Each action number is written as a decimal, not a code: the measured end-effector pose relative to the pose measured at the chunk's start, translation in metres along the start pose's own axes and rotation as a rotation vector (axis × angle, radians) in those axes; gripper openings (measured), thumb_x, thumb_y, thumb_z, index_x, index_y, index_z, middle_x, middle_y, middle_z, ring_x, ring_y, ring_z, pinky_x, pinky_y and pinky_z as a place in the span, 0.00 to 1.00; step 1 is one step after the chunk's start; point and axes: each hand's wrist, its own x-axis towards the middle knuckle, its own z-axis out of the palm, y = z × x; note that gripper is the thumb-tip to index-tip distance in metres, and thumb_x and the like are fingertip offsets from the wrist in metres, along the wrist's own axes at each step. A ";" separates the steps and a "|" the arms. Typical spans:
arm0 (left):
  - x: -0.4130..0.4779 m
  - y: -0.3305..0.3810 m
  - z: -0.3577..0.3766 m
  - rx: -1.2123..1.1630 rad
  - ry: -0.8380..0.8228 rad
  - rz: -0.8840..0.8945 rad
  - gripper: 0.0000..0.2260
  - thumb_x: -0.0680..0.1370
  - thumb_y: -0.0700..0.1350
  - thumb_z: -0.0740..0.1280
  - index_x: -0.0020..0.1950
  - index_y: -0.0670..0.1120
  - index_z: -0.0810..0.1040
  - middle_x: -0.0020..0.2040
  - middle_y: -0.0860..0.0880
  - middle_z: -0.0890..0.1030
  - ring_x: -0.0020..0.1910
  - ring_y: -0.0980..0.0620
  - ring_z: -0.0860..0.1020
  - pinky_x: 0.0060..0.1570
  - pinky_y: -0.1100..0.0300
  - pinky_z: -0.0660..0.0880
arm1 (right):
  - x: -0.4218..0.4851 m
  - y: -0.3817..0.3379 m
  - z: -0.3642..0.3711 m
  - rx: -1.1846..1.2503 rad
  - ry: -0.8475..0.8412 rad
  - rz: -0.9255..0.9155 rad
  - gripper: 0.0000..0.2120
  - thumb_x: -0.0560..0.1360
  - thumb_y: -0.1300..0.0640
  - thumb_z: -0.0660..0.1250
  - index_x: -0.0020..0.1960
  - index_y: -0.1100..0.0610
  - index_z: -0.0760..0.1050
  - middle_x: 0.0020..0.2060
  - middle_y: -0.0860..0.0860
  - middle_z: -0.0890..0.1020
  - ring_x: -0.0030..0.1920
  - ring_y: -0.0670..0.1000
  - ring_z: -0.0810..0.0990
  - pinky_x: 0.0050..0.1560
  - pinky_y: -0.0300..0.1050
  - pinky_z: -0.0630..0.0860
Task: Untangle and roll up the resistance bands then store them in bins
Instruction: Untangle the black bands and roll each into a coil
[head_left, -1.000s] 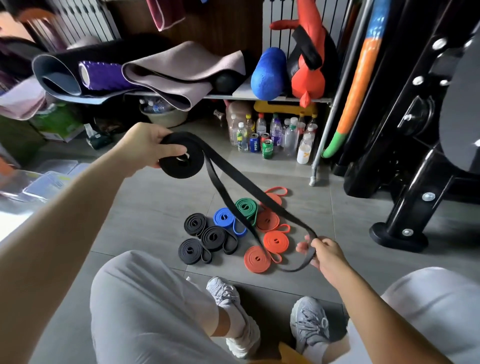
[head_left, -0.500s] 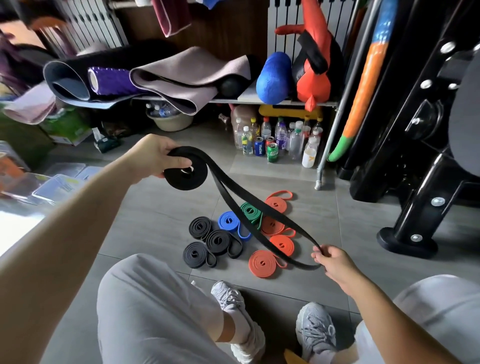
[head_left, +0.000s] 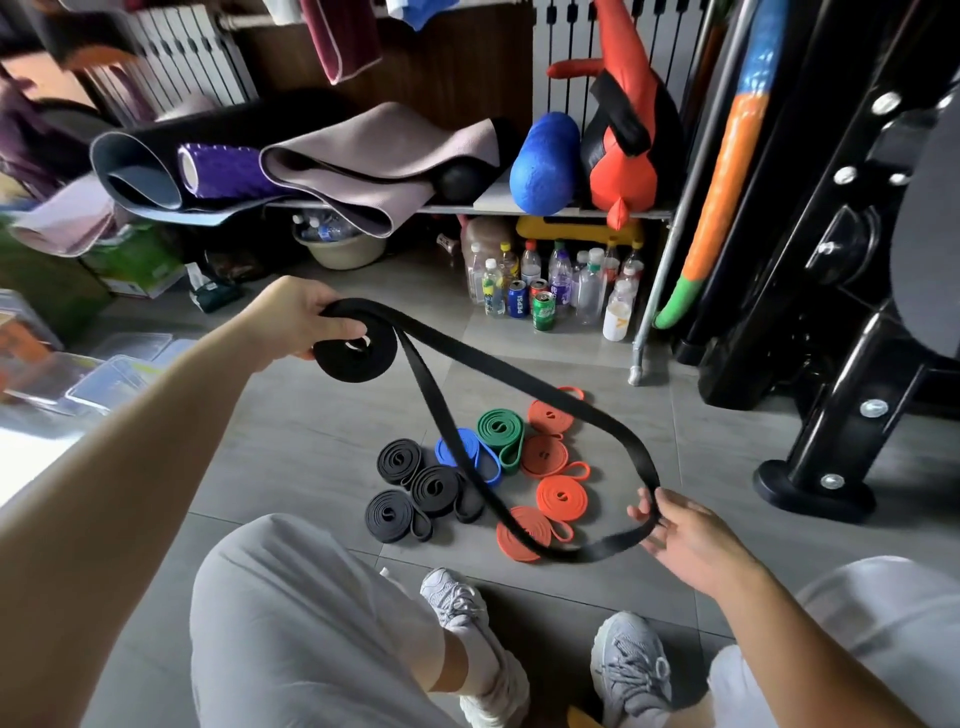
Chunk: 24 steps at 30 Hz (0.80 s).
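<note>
Fingers (head_left: 337, 328) of the left hand (head_left: 291, 322) curl round a flat, tight coil (head_left: 358, 358) of the black band (head_left: 519, 382), the thumb pressed across its face beside the centre hole. From those fingers the matte, rubbery strap runs out as a long double strand, sagging toward the right hand (head_left: 685, 535). There the fingers (head_left: 658, 540) lie nearly straight, with no firm curl. The loop's end bend is draped across them and the thumb sits inside the loop. Below and between both sets of fingers, rolled bands (head_left: 561, 496) (three black, one blue, one green, four orange) lie clustered, touching, on the grey tiled floor (head_left: 311, 441).
</note>
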 end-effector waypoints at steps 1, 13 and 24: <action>0.000 -0.002 0.000 0.006 0.001 -0.010 0.09 0.72 0.40 0.73 0.50 0.41 0.81 0.43 0.39 0.82 0.40 0.45 0.80 0.45 0.49 0.79 | 0.000 -0.002 -0.001 0.055 -0.011 0.019 0.13 0.82 0.58 0.54 0.42 0.57 0.73 0.25 0.48 0.76 0.37 0.49 0.76 0.42 0.42 0.66; -0.016 0.022 0.005 0.325 -0.200 0.081 0.09 0.70 0.44 0.74 0.49 0.45 0.82 0.41 0.40 0.82 0.36 0.43 0.77 0.37 0.54 0.75 | 0.025 0.003 -0.001 -0.789 0.268 -0.052 0.12 0.77 0.55 0.63 0.47 0.66 0.78 0.41 0.55 0.72 0.43 0.56 0.72 0.44 0.46 0.66; -0.039 0.059 0.078 0.505 -0.343 0.286 0.10 0.71 0.45 0.74 0.49 0.43 0.82 0.35 0.53 0.78 0.27 0.64 0.73 0.24 0.72 0.64 | -0.035 -0.020 0.130 -0.891 -0.303 -0.457 0.18 0.70 0.58 0.74 0.59 0.59 0.77 0.53 0.50 0.81 0.52 0.45 0.80 0.55 0.32 0.74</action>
